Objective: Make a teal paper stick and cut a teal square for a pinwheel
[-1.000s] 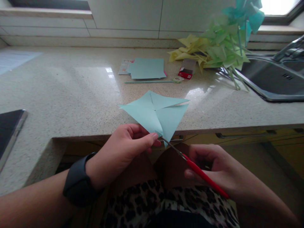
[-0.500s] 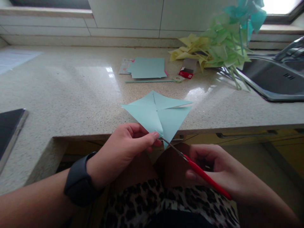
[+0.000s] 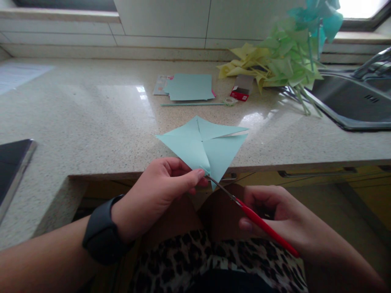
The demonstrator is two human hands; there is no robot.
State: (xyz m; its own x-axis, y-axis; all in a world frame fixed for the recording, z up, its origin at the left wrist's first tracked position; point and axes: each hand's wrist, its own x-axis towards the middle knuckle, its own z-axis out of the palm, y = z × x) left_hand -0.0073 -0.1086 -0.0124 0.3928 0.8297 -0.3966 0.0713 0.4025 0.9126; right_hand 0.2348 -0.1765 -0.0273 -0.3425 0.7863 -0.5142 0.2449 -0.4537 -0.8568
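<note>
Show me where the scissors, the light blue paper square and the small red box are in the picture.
scissors [image 3: 256, 221], head view, on the red handle.
light blue paper square [image 3: 220, 152], head view, on its lower right flap.
small red box [image 3: 238, 95], head view, on its red front side.

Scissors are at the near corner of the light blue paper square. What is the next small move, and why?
Probably close the scissors and ease them a little further along the crease toward the centre. The right hand has the blades at the near corner of the paper square, the left hand pinches that corner beside them, and the right-hand corner already shows a slit, so this diagonal looks only just begun.
</note>
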